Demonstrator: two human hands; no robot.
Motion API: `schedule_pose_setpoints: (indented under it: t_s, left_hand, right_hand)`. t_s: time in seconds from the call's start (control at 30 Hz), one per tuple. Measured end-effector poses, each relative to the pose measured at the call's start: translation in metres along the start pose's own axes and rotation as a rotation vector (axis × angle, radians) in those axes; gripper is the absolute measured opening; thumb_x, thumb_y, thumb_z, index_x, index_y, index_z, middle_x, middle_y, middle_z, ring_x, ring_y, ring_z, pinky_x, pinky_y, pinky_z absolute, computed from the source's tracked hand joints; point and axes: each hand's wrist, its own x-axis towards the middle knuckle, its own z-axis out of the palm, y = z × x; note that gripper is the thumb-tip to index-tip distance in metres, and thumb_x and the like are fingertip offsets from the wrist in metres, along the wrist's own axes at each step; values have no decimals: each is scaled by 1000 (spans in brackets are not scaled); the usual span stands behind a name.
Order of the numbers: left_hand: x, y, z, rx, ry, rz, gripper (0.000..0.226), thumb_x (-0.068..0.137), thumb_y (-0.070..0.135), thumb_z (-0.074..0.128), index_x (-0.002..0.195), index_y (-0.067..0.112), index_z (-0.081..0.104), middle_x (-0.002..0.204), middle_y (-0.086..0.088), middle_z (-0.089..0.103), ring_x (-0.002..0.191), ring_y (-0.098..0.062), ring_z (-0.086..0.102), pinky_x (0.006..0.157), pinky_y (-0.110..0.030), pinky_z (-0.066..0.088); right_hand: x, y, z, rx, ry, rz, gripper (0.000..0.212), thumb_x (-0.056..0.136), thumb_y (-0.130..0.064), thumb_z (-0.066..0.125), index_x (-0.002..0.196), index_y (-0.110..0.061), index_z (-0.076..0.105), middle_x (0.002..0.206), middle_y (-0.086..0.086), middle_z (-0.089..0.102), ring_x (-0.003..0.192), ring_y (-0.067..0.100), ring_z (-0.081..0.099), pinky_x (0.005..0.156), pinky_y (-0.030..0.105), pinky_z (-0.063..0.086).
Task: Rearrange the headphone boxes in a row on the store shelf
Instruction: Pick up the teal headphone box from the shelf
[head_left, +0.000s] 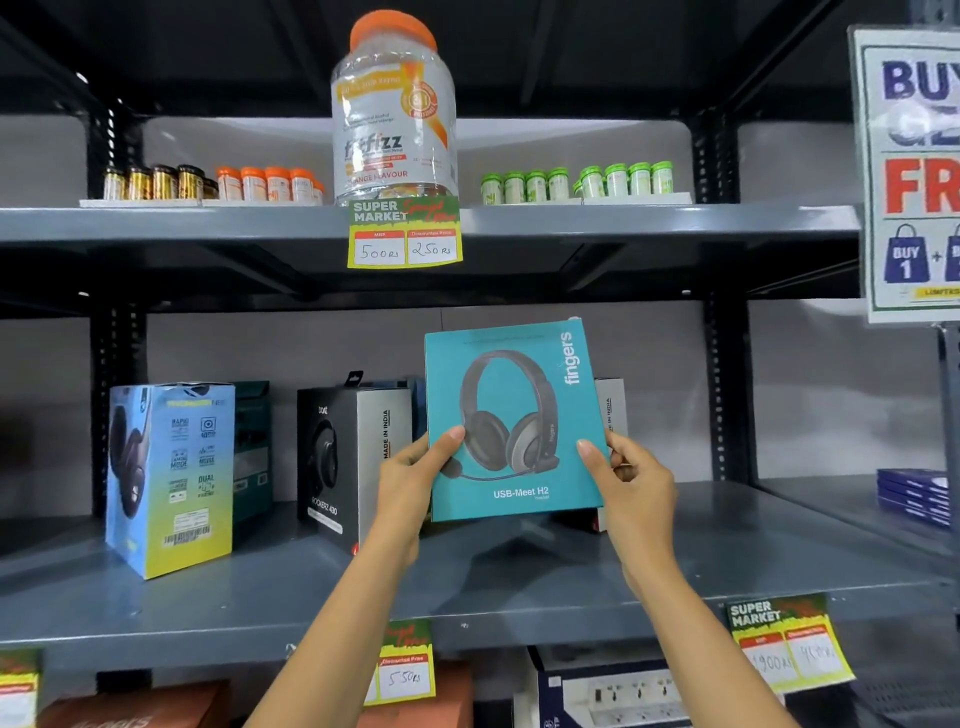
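A teal headphone box (511, 395) marked "fingers USB-Meet H2" is held upright and slightly tilted, just above the grey middle shelf (519, 577). My left hand (410, 478) grips its left edge and my right hand (631, 483) grips its right edge. A black and grey boat headphone box (348, 457) stands to the left of it. Further left stands a blue and yellow headphone box (169, 478), with a dark teal box (253, 447) behind it. A white box (610, 410) is mostly hidden behind the teal one.
The upper shelf carries a large orange-lidded jar (394, 111) and rows of small bottles (576, 182). Price tags (404, 234) hang from the shelf edges. A sale poster (909, 171) hangs at the right. Blue packs (911, 496) lie on the neighbouring shelf at right. Boxes sit on the shelf below.
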Motion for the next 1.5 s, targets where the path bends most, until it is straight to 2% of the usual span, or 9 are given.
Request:
schedule_pose_setpoints:
  t_s: [0.1,0.2,0.4,0.6,0.77,1.0,1.1,1.37,1.5]
  left_hand:
    - [-5,7,-5,27,-14,22,21,87,30,65,93,11,71,66,-6,67,59,-10,71,48,-17,52]
    - [-10,16,-26,51,13,78,23,86,31,67,103,16,72,93,-24,71,87,-33,72,66,-31,60]
    - [-23,51,-104,142,135,229,32,84,26,68,116,20,68,88,-2,77,77,-17,72,63,-30,60]
    - [-35,84,-209,261,279,297,32,85,18,67,118,17,68,83,2,77,76,-19,69,59,-22,58]
    - [-48,106,-293,429,351,346,39,85,26,65,123,23,63,73,12,74,59,-2,65,57,-24,59]
    - [-57,100,-415,585,397,219,35,89,49,54,117,28,60,95,6,74,90,-25,67,76,-30,59]
    - [-59,73,-453,593,411,95,41,87,57,50,116,29,58,108,-7,70,102,-32,65,92,-52,52]
    - [-37,59,-445,734,436,61,31,102,26,38,130,12,42,92,7,53,82,-6,53,68,-17,41]
    - [-36,58,-445,738,462,31,38,101,28,39,134,8,39,105,-4,56,101,-22,57,70,-16,42]
  right_hand:
    - [-8,-7,2,8,5,-39,34,83,-44,65,110,-24,67,99,7,69,93,19,68,60,31,57]
    - [-20,-14,17,5,-19,-74,45,80,-48,62,116,-22,64,101,2,65,92,14,64,59,20,54]
    - [-46,-30,95,99,-157,-101,30,90,-33,60,118,-23,57,112,-9,58,96,-2,59,60,8,50]
    - [-82,-45,204,209,-308,-72,29,91,-29,62,118,-21,59,108,-14,67,99,-2,64,70,12,54]
    - [-117,-56,289,188,-437,-100,49,91,-29,63,137,-23,48,121,-16,64,111,2,60,94,23,50]
    - [-161,-59,394,63,-661,-36,53,87,-31,67,135,-34,43,124,-13,64,112,15,60,97,41,50]
    - [-174,-50,423,-71,-728,-56,58,89,-29,66,140,-30,38,130,-2,63,117,20,58,95,40,50]
    - [-175,-39,439,-254,-737,-14,52,90,-22,65,131,-21,33,116,11,65,96,30,63,74,41,53]
    - [-176,-44,442,-266,-724,-46,53,91,-19,63,134,-19,32,121,12,64,100,32,63,77,42,53]
